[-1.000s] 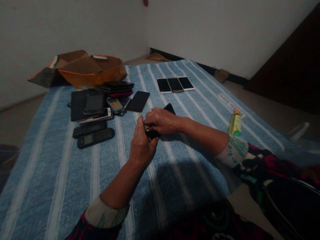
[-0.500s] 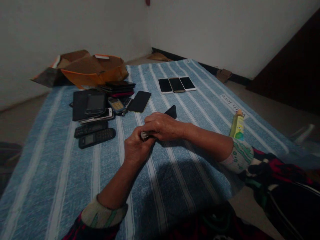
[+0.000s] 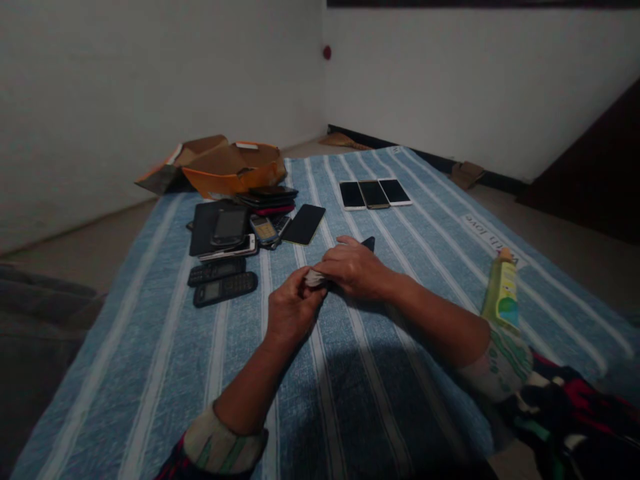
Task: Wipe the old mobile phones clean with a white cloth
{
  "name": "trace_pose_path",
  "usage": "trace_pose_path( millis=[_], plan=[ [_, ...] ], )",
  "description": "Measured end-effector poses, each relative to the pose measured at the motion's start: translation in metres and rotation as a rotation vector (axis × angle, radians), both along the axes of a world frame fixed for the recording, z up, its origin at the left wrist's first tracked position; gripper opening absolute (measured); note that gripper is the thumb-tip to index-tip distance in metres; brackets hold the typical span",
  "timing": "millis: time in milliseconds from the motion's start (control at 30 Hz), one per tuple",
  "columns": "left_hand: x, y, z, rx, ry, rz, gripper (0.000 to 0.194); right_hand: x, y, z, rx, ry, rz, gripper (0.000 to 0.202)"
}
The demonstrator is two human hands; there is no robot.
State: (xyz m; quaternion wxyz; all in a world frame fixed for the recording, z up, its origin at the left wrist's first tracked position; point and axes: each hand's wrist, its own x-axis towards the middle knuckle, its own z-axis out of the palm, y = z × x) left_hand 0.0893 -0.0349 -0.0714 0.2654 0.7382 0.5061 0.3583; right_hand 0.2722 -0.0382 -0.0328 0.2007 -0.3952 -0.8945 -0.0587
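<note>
My left hand [image 3: 294, 308] and my right hand [image 3: 353, 267] meet over the striped blue cloth. Between their fingers is a small crumpled whitish cloth [image 3: 315, 278], pinched by both. Under my right hand lies a dark flat object [image 3: 369, 244], mostly covered, with only its far end showing. To the left are two black keypad phones [image 3: 225, 289], a pile of phones [image 3: 230, 223] and a keypad phone with a lit-looking yellowish face [image 3: 264, 229]. A black smartphone [image 3: 306, 223] lies just beyond my hands. Three smartphones [image 3: 374, 194] stand side by side in a row farther back.
An open, torn orange-brown cardboard box [image 3: 235, 173] sits at the back left. A bottle of yellow-green liquid [image 3: 501, 290] lies at the right, near printed lettering on the cloth. Walls rise behind the table.
The camera view has tilted up and shifted, so everything appears lower and farther right. My right fingers have lifted and spread slightly, and more of the whitish cloth shows.
</note>
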Motion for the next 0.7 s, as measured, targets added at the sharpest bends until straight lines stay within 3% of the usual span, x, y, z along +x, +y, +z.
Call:
trace_pose_path(
  millis=[133,267,367,567,700],
  plan=[
    [-0.002,0.001,-0.004,-0.004,-0.047,-0.016,0.044,0.027,0.0,-0.01,-0.017,0.11,-0.092,0.022],
    [-0.003,0.002,-0.004,0.038,-0.017,-0.064,0.014,0.057,0.003,-0.017,-0.014,0.242,-0.166,0.021],
    [-0.004,0.003,-0.002,0.035,-0.014,-0.063,0.009,0.07,0.004,-0.018,-0.077,0.386,-0.172,0.023],
    [-0.003,0.002,-0.012,-0.084,-0.121,-0.055,0.01,0.071,0.004,-0.024,-0.244,0.775,-0.185,0.023],
    [-0.005,0.004,-0.018,-0.107,-0.158,-0.057,0.011,0.064,0.007,-0.028,-0.275,0.877,-0.205,0.021]
  ],
)
